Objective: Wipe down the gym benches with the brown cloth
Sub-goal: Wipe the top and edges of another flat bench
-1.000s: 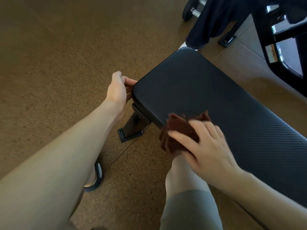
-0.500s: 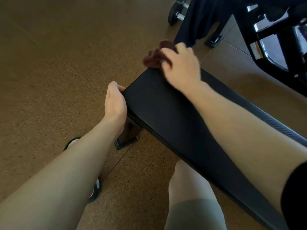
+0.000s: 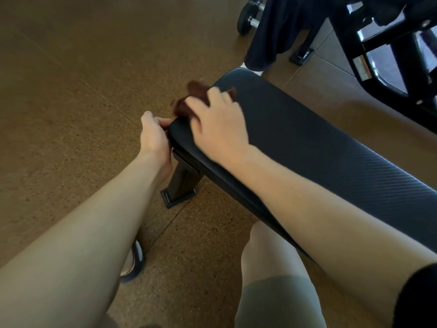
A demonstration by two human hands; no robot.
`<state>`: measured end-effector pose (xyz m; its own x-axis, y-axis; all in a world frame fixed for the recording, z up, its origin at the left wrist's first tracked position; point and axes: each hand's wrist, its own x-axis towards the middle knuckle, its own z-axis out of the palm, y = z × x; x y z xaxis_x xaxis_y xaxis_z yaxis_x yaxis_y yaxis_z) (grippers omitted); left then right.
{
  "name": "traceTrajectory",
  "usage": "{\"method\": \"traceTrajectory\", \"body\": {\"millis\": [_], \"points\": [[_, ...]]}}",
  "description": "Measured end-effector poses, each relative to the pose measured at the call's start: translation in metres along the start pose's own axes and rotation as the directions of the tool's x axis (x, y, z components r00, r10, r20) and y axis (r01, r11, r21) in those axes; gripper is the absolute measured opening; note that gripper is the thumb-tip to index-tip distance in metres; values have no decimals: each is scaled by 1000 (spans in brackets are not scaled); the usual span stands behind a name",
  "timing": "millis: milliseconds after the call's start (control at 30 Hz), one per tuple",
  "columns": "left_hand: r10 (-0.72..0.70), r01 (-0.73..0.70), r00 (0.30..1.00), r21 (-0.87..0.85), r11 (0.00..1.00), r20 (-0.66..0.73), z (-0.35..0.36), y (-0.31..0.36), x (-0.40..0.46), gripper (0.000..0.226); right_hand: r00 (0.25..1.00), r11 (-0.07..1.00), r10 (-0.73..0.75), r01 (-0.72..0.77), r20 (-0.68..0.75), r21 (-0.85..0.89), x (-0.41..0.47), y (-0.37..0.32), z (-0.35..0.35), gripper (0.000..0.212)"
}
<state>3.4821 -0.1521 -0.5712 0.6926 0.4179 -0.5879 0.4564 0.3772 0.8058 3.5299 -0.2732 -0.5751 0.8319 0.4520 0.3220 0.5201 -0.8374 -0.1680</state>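
Observation:
A black padded gym bench (image 3: 307,143) runs from the middle of the view to the right edge. My right hand (image 3: 220,129) grips a crumpled brown cloth (image 3: 194,98) and presses it onto the bench's left end, near the far corner. The cloth is blurred and partly hidden under my fingers. My left hand (image 3: 155,138) holds the near corner of that same end, with the thumb on the pad's edge and the fingers curled around it.
The bench's black leg and foot (image 3: 179,188) stand on the brown speckled floor (image 3: 71,102). Another person's dark trouser leg (image 3: 269,39) stands just beyond the bench. A dumbbell (image 3: 246,17) and a black machine frame (image 3: 390,55) are at the top right. My knee and sandal are below.
My right hand with the cloth swept from the bench's near edge to its far corner, then came back a little toward the left end. My left hand kept hold of the corner.

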Motion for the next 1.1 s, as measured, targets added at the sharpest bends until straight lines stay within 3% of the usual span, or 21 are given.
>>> {"method": "traceTrajectory", "body": {"millis": [133,300,467,667,800,1100], "points": [[4,-5,1000,-28,1000,-22,-4,-3,-8,58,986,987,-146,140,82,75,-49,-4,-21,40],[33,-34,998,-27,999,-48,9,-4,-29,47,929,969,-247,235,274,78,-147,38,-69,44],[97,-91,994,90,992,-59,13,-13,-31,45,949,977,-211,211,233,24,-236,88,-105,44],[101,-93,991,94,991,-84,15,-16,-31,44,947,960,-279,279,157,23,-161,43,-65,45],[59,-58,998,55,997,-24,13,-11,-36,46,962,972,-233,236,142,-4,-102,-1,-39,46],[132,-139,989,129,982,61,-15,-5,-26,50,941,951,-253,285,225,-119,-201,44,-80,58]]}}
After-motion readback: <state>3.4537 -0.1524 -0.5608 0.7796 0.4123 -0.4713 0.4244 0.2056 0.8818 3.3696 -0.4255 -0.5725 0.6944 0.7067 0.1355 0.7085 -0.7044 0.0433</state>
